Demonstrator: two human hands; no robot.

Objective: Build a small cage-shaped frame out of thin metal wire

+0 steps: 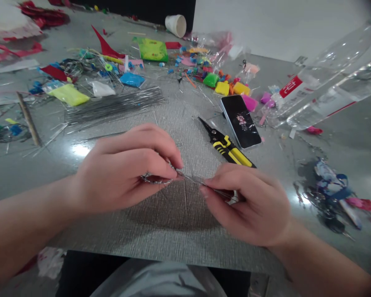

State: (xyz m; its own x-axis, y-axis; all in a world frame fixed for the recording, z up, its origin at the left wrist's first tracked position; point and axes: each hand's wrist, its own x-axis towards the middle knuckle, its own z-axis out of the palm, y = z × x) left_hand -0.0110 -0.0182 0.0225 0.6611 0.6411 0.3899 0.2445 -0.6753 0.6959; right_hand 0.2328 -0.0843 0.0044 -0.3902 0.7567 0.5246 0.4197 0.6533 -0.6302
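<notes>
Thin steel wire (pixel 190 178) pinched tight between your left hand (pixel 126 169) and right hand (pixel 250 202) fingertips, above grey mat (pixel 173 231); yellow-handled pliers (pixel 227 144) just beyond

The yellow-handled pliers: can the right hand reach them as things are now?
Probably yes. The pliers lie just beyond the right hand with nothing between, but that hand now pinches a thin wire together with the left hand.

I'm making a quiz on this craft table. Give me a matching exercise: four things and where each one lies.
Things:
1 wire
2 pliers
3 phone
4 cup

Places:
a on its side at the far edge
b pinched between left hand and right hand
c just left of the phone
d face up beside the plastic bottle

Pairs: 1-b, 2-c, 3-d, 4-a
</notes>
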